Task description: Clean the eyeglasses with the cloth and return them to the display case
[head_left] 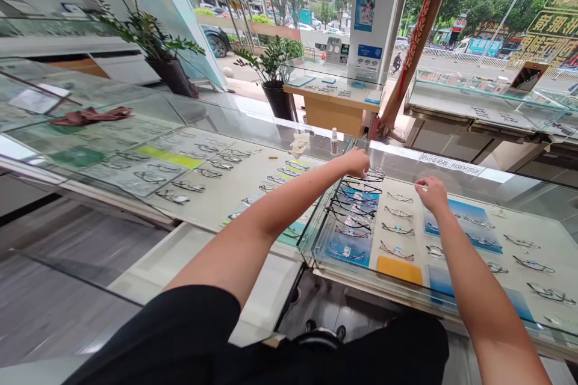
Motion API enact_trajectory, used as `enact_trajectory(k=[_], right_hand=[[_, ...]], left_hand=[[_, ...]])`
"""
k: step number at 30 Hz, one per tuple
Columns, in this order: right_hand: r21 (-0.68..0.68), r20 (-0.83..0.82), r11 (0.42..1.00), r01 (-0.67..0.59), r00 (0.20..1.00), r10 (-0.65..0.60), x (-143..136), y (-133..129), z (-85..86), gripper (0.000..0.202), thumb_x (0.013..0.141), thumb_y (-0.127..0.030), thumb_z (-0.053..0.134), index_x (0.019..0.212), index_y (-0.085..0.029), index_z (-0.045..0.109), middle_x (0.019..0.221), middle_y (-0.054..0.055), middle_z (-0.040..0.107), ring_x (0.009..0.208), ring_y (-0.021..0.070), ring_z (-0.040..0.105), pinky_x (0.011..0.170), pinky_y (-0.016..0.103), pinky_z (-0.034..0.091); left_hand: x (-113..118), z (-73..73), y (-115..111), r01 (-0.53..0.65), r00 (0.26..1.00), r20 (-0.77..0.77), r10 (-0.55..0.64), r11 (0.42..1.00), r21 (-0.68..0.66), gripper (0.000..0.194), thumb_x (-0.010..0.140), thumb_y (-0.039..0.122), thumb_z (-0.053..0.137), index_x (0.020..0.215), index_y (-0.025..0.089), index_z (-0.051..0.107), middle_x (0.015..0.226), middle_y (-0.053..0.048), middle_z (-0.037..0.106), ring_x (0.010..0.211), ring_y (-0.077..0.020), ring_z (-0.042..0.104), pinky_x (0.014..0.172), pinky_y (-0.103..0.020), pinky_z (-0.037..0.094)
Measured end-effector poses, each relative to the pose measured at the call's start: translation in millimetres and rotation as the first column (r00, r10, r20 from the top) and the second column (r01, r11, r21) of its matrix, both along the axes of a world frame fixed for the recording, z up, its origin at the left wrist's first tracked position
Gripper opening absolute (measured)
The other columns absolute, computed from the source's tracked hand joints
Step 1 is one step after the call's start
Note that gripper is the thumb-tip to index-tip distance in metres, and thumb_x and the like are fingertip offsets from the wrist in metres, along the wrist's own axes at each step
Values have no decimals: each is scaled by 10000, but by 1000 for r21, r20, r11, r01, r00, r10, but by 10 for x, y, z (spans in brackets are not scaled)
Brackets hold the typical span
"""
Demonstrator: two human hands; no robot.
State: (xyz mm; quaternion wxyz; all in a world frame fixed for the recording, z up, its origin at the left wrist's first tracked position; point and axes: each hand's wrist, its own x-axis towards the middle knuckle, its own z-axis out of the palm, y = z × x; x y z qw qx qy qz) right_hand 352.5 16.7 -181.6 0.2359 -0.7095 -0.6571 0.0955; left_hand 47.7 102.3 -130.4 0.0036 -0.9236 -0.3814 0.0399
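My left hand [358, 162] reaches to the far end of a row of dark eyeglasses [352, 213] on the glass counter [316, 216]. Its fingers are closed at the end of a pair of eyeglasses [374, 175]; the fingertips are partly hidden. Further right, my right hand [432, 194] hovers over the counter with its fingers loosely bent and a little apart, nothing seen between them. Below it, beneath the glass, more eyeglasses [398, 213] lie in columns, some on blue cards [478, 225].
Behind my left hand stand a small spray bottle [334, 141] and a crumpled pale cloth [300, 144]. A brown cloth [93, 115] lies on the left counter. Potted plants [171, 75] stand by the window. An open drawer [266, 289] juts out below the counter, left of my legs.
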Motion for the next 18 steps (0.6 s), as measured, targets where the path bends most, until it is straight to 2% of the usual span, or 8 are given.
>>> enact_trajectory(k=[8,12,15,18], right_hand=[[-12,-2,1000,-5,1000,5,-15,6,1,259,926,-319,534,1004,-168,730,1202,155,661,1175,317,546,1049,458,442],[-20,-9,1000,-1,1000,1,-17,0,4,252,927,-307,538,1016,-172,731,1218,146,662,1189,311,554,1057,447,448],[-24,-12,1000,1,1000,-2,-16,-5,10,257,926,-306,546,1032,-174,739,1217,143,664,1200,311,561,1064,446,452],[-26,-11,1000,0,1000,0,-12,-7,21,265,921,-318,545,1027,-176,742,1218,147,667,1205,317,568,1068,458,457]], left_hand=[[106,-41,25,0,1000,12,-1,996,93,121,804,203,709,836,177,822,913,-138,795,1094,-318,593,1007,-438,409],[99,-30,-14,-18,999,37,12,988,156,202,843,126,624,812,148,823,867,-179,778,1049,-317,597,974,-457,405],[43,83,-88,-38,998,63,27,983,180,279,886,111,562,846,153,835,907,-181,791,1041,-308,592,974,-472,395],[-122,338,-214,-65,994,100,46,978,200,322,957,158,525,906,175,842,1048,-165,814,1095,-305,572,1000,-481,366]])
